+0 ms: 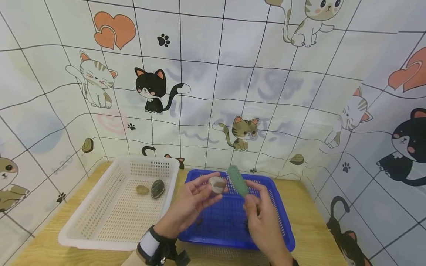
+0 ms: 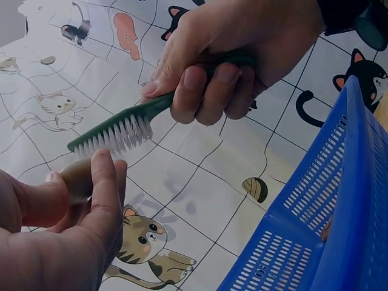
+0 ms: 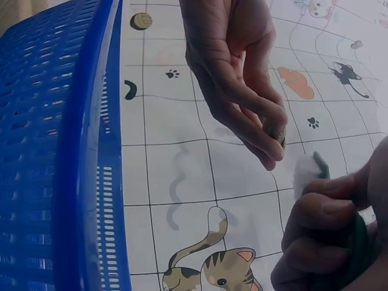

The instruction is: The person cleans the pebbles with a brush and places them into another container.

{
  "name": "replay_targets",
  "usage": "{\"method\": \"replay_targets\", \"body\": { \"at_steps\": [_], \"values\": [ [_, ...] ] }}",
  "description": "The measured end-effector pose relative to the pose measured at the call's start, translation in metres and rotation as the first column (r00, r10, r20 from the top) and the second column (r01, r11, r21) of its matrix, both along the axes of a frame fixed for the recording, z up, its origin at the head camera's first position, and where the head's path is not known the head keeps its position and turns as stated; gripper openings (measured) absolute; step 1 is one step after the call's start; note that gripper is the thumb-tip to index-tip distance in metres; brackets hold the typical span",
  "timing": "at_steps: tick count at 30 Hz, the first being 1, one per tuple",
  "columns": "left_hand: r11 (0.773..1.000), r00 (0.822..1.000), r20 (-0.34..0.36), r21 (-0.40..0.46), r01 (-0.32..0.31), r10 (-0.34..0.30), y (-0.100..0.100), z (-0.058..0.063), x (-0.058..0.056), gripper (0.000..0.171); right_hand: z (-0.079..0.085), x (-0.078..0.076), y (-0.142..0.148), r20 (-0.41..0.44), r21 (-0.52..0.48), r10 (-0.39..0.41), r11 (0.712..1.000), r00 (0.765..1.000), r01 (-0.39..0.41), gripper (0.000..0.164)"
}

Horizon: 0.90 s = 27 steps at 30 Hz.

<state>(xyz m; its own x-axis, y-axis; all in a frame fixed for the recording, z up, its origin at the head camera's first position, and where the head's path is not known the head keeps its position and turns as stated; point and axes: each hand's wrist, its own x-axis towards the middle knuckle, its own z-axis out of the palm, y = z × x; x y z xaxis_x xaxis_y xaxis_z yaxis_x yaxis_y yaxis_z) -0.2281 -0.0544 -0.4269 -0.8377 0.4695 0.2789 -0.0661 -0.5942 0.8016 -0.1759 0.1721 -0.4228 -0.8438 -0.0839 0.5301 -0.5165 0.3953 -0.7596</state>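
My left hand (image 1: 191,201) pinches a smooth, pale brownish stone (image 1: 217,184) between thumb and fingers, raised over the blue basket (image 1: 283,225). Just right of it, my right hand (image 1: 264,218) grips a green brush (image 1: 237,180) by its handle, with the fingers wrapped round it. In the left wrist view the white bristles (image 2: 115,136) face down, close over the stone (image 2: 77,180). From the right wrist, the stone is mostly hidden behind the left fingers (image 3: 248,115).
A white basket (image 1: 68,229) stands at the left, holding a dark stone (image 1: 158,188) and a small tan stone (image 1: 142,190). Small dark bits lie in the blue basket. Both baskets stand on a wooden table (image 1: 309,210), with a cat-patterned sheet (image 1: 199,111) behind.
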Motion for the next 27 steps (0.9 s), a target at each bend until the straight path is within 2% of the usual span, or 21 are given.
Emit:
{"method": "replay_targets", "body": {
  "at_steps": [5,9,13,17,23,27],
  "values": [
    [1.0,1.0,0.019,0.015,0.014,-0.014,-0.002,-0.002,-0.001,0.045,-0.002,0.001,-0.004,-0.074,0.047,0.103,0.994,0.992,-0.1,0.044],
    [0.999,0.999,0.035,0.027,0.019,-0.02,-0.003,-0.002,-0.002,0.046,0.008,0.008,-0.011,-0.132,0.086,0.135,0.989,0.982,-0.124,0.043],
    [1.0,0.999,0.043,0.005,0.012,-0.012,-0.003,-0.003,-0.002,0.047,0.017,0.014,-0.015,-0.151,0.094,0.133,0.988,0.98,-0.119,0.043],
    [1.0,0.998,0.053,-0.015,-0.012,0.012,-0.004,-0.003,-0.002,0.047,0.015,0.012,-0.012,-0.144,0.118,0.099,0.99,0.985,-0.083,0.043],
    [0.999,0.998,0.049,-0.036,-0.04,0.042,-0.004,-0.005,-0.003,0.045,0.001,0.002,-0.004,-0.091,0.173,0.053,0.984,0.994,-0.037,0.042],
    [0.996,0.998,0.024,-0.062,-0.058,0.059,-0.003,-0.006,-0.002,0.044,-0.004,0.0,-0.005,-0.062,0.12,0.073,0.991,0.995,-0.065,0.037]
  ]
}}
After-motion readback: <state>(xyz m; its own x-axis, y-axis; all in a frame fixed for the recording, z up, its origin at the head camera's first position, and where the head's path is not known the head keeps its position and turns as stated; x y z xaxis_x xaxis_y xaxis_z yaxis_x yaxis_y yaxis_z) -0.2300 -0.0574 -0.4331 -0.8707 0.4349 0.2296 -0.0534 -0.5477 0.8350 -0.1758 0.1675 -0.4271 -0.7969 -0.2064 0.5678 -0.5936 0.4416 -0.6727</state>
